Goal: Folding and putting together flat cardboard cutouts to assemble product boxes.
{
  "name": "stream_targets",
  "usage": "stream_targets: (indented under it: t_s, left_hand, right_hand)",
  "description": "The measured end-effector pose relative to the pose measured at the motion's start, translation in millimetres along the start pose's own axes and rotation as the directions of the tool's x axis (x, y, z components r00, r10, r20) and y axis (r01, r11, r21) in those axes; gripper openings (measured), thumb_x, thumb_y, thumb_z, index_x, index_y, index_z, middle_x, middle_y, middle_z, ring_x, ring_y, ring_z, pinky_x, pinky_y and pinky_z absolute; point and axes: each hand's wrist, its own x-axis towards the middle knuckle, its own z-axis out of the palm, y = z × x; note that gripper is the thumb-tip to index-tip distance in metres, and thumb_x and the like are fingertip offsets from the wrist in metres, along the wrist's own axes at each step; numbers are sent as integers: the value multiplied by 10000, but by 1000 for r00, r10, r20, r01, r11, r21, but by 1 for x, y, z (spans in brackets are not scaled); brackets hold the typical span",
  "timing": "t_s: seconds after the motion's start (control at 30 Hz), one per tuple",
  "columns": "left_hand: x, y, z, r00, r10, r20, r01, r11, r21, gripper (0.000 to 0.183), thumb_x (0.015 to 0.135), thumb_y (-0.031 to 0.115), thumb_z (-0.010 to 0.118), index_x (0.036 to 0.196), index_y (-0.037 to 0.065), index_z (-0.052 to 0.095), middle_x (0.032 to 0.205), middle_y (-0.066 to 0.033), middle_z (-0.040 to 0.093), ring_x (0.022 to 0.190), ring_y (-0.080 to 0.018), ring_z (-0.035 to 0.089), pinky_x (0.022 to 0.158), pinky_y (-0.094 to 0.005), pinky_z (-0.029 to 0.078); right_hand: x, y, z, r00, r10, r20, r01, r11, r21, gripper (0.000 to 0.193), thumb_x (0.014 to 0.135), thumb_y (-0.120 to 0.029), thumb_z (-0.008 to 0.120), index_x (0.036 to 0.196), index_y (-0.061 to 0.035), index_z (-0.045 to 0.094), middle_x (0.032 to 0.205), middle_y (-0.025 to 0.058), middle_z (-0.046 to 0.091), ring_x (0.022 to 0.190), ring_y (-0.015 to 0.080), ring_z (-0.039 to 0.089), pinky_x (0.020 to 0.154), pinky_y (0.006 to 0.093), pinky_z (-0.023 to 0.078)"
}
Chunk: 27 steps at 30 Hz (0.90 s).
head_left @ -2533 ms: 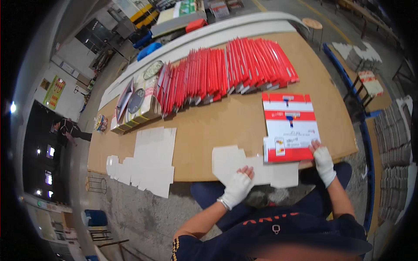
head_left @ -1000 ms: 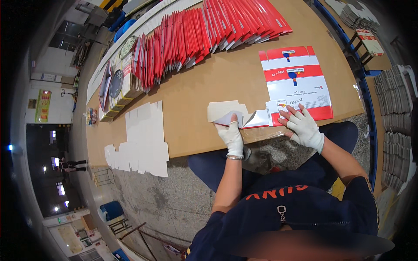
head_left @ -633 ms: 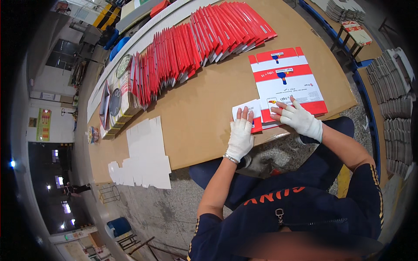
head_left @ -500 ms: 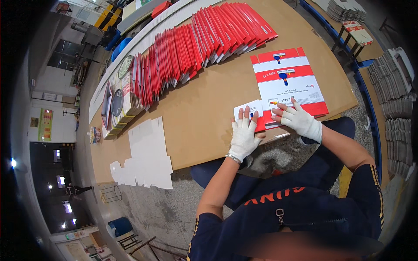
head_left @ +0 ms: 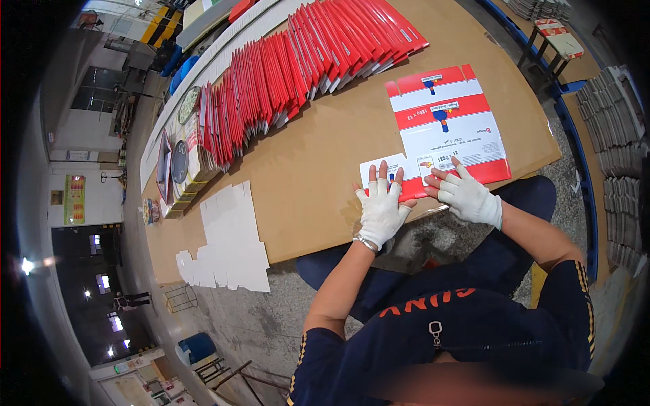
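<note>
A flat red-and-white carton blank [head_left: 443, 139] with printed panels lies near the table's right front edge. My left hand [head_left: 381, 208], in a white fingerless glove, rests with spread fingers on the carton's small left flap. On the carton's front red strip lies my right hand [head_left: 469, 197], gloved the same way, its fingers stretched out and pointing left. Both hands press from above and grip nothing. Parts of the flap and the front edge are hidden under the fingers.
A long row of folded red cartons [head_left: 271, 84] stands on the brown tabletop [head_left: 311, 176]. White unfolded blanks [head_left: 233, 233] overhang its front edge at left. Beside the row is a stack of boxes with a black round item [head_left: 180, 161]. Grey cardboard stacks [head_left: 619, 162] stand far right.
The fingers of my left hand have spread a little and shifted slightly left on the flap. My right hand has stayed nearly in place. The whole view has tilted slightly.
</note>
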Motion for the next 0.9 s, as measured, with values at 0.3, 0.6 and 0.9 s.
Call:
stream_targets:
  t_s: [0.3,0.6,0.9]
  left_hand:
    - [64,-14,4,963,-228,-141,193,955,-224,751,767,399,689,1358,35,404,1428,-200,335,1328,-374,283,1064,-596,180]
    - [-2,58,-21,998,-54,41,56,295,-954,752,857,95,605,1467,-14,178,1518,-206,215,1424,-287,163,1137,-351,176]
    - [-197,-246,-78,685,-722,100,697,689,199,1259,535,465,861,1438,-76,171,1482,-313,179,1413,-412,98,1147,-469,110]
  right_hand:
    - [1,-15,-12,961,229,154,-267,910,316,374,716,-89,670,1086,-116,624,1193,78,599,1121,266,554,1006,416,389]
    - [-100,-7,-25,282,943,175,-359,-66,931,208,895,-184,520,1036,-33,544,893,51,592,801,116,563,659,264,475]
    - [-39,380,-84,592,801,-84,-642,533,551,348,833,-94,574,1168,-11,620,709,-77,554,571,12,451,497,202,354]
